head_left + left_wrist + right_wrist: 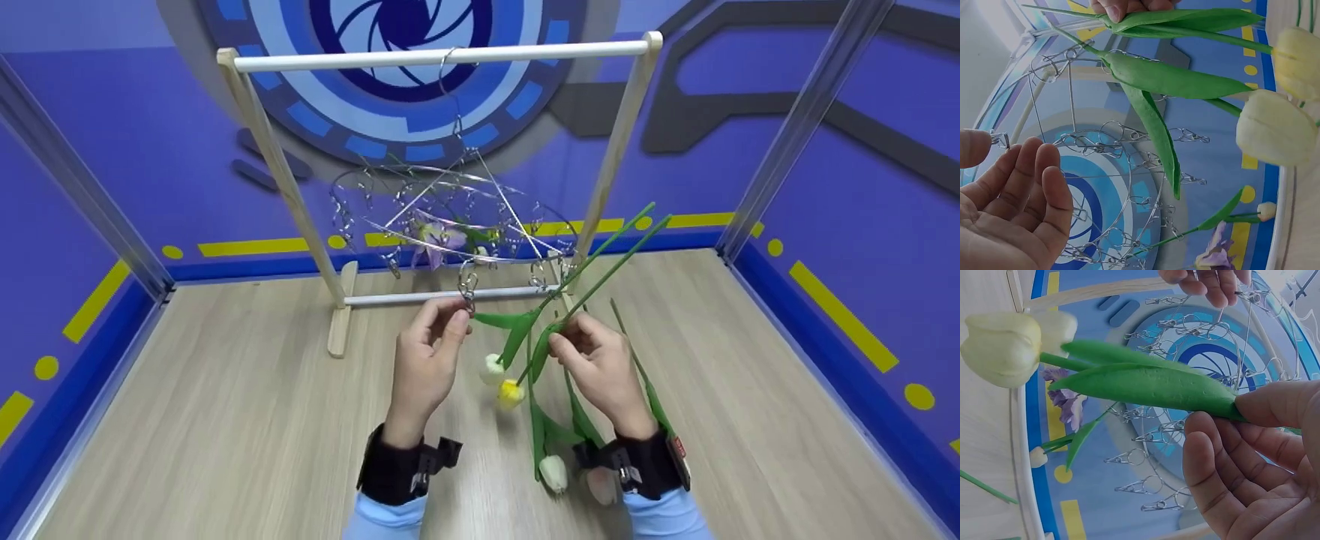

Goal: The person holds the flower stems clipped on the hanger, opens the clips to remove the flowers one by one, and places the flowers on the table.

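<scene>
Pale wood tabletop before blue panels; in right hand, pinches a yellow tulip by leafy stem, bloom below the grip, white tulip beside it, hold unclear. With left hand, pinches a metal clip. In head view only, pinkish tulip by right strap. Tabletop edges well apart from hands

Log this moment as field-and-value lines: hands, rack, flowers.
Left hand: pinching metal clip
Right hand: pinching yellow tulip near its leaf
Rack: wooden rack, clip hanger hooked over crossbar
Beside yellow tulip: near white tulip, support unclear
Hanging behind: purple flower, rear white tulip
On tabletop: lower white tulip, pale pink tulip
</scene>
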A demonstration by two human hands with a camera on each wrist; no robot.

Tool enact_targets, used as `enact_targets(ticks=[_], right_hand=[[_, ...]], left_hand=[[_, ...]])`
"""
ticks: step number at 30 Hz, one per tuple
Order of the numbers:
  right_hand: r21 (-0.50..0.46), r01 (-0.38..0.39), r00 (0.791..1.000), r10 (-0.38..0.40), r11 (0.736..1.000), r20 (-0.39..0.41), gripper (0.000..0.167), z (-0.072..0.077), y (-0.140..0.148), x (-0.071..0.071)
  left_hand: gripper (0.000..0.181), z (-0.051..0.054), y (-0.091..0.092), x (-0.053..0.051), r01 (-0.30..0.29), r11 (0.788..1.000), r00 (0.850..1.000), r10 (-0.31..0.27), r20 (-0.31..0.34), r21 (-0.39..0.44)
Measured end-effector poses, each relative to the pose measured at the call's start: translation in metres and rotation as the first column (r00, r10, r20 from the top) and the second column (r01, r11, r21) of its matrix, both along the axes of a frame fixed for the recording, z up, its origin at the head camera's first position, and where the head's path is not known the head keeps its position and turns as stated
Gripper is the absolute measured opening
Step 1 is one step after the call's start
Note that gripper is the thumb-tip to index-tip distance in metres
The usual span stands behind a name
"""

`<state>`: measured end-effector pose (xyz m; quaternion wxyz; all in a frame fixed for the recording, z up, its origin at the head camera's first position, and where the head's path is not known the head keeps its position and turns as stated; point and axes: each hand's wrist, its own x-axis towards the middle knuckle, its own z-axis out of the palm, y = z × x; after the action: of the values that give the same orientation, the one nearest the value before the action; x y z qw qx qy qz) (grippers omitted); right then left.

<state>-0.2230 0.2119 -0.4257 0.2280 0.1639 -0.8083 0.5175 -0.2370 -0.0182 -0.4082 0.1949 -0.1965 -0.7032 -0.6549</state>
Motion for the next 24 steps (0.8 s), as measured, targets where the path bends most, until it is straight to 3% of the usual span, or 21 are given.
enact_targets(ticks=[9,24], right_hand=[[-0.021,-0.016,1.000,0.016,1.000,0.004,0.010,-0.001,0.001,-0.002],[-0.032,-0.011,0.999,0.012,0.999,0.043,0.010,-0.006,0.004,-0.006]], left_hand=[[0.018,-0.010,-0.011,0.014,-0.096,0.978,0.989,0.072,-0.128,-0.187],[0.025,-0.028,-0.009,0.020,-0.186,0.918,0.972,0.121,-0.199,-0.349]])
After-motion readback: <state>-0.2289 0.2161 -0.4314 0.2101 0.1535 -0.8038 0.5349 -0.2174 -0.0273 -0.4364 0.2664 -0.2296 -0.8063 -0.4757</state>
